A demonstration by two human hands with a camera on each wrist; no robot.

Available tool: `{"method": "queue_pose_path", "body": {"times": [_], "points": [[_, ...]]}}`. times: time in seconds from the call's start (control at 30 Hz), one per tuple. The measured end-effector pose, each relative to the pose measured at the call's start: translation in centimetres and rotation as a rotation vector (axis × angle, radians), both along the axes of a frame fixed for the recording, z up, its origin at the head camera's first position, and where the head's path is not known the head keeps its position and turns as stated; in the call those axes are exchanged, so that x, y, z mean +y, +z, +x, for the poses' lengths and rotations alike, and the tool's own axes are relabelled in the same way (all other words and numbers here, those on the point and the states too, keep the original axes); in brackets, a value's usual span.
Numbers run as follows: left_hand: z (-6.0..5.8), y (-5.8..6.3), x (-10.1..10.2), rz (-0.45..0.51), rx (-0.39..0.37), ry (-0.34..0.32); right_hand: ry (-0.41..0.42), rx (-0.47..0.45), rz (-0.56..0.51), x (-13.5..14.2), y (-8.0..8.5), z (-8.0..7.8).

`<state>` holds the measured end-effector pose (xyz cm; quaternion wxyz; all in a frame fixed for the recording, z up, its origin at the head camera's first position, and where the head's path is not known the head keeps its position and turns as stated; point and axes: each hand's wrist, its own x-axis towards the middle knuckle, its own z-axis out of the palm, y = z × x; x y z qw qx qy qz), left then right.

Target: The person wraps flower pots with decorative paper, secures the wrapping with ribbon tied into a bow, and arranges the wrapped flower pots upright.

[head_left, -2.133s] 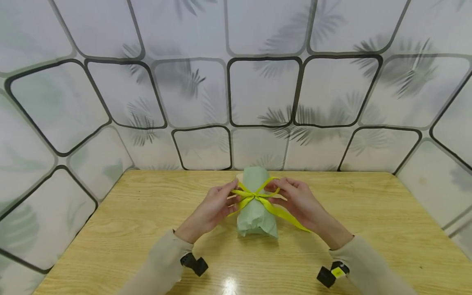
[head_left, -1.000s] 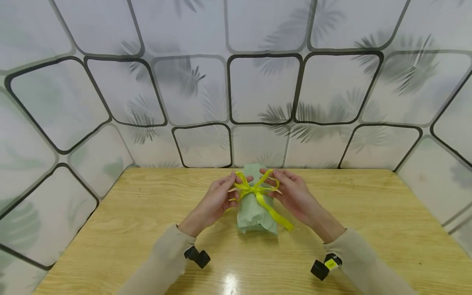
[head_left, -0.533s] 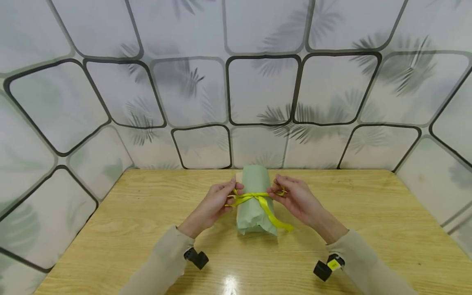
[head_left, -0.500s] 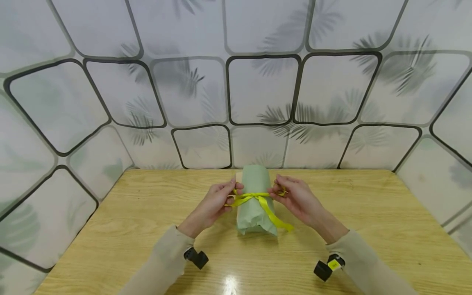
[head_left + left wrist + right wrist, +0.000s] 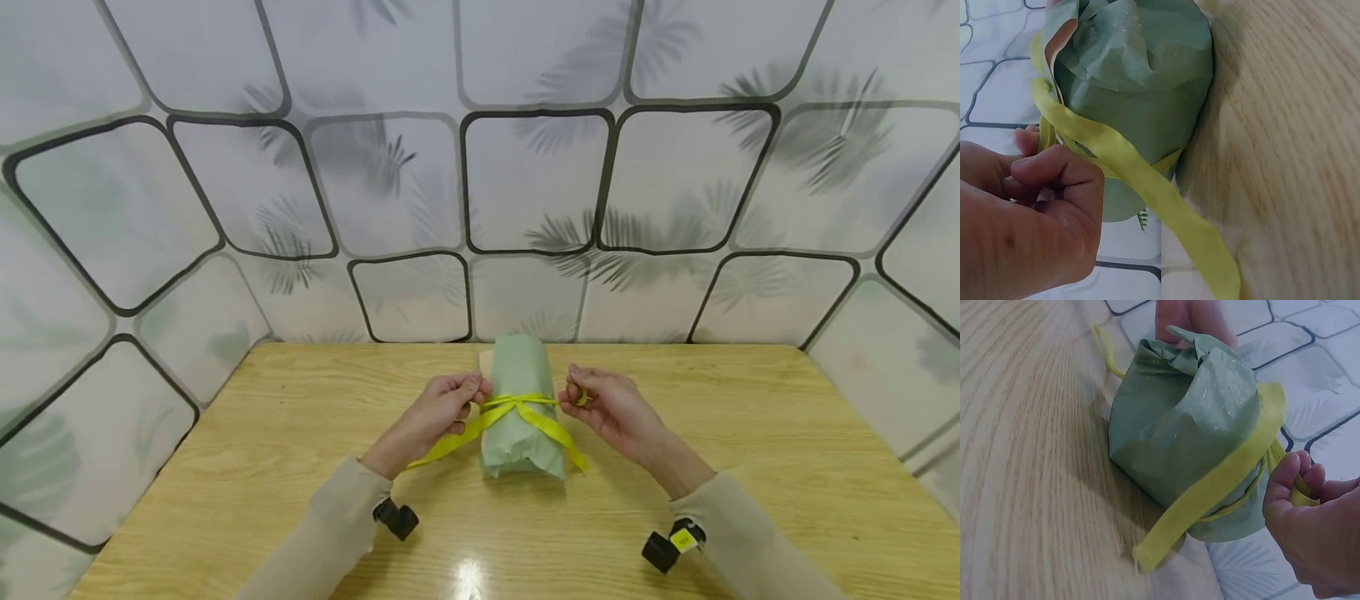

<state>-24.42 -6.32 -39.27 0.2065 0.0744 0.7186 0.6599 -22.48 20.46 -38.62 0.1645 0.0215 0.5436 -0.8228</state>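
A parcel wrapped in pale green paper (image 5: 521, 362) lies lengthwise on the table, its crumpled end towards me. Around its middle runs a yellow ribbon (image 5: 552, 431), knotted on top, with two loose tails trailing to either side. My left hand (image 5: 438, 410), at the parcel's left, pinches one ribbon part between thumb and fingers. On the other side my right hand (image 5: 617, 414) pinches another part, and a bit of yellow curls out from its fingers. In the left wrist view a wide ribbon tail (image 5: 1154, 187) passes beside the left hand. The right wrist view shows the folded paper end (image 5: 1191, 369).
The wooden table (image 5: 300, 417) reaches back to a pale wall covering (image 5: 536, 183) with dark rounded squares and leaf prints. Small black devices sit on both wrists, the left one (image 5: 396, 518) and the right one (image 5: 662, 552).
The raised loops of the bow have been drawn down and outward, and the knot lies flatter. My hands have moved apart. The left tail now trails out below the left hand.
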Motion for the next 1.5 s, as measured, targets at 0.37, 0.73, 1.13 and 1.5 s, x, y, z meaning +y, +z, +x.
{"method": "queue_pose_path", "body": {"times": [0.37,0.73,1.13,1.5], "points": [[-0.2,0.1,0.0,-0.083,0.017,-0.015,-0.02,-0.011,0.014,0.5,-0.3,0.0],[0.0,-0.2,-0.9,-0.066,0.028,-0.032,-0.025,0.014,0.041,0.2,-0.5,0.1],[2.0,0.4,-3.1,-0.215,0.134,0.054,0.023,0.161,0.295,1.8,-0.9,0.8],[2.3,-0.9,-6.5,-0.505,0.381,-0.27,0.214,0.185,0.634,2.5,-1.0,2.9]]}}
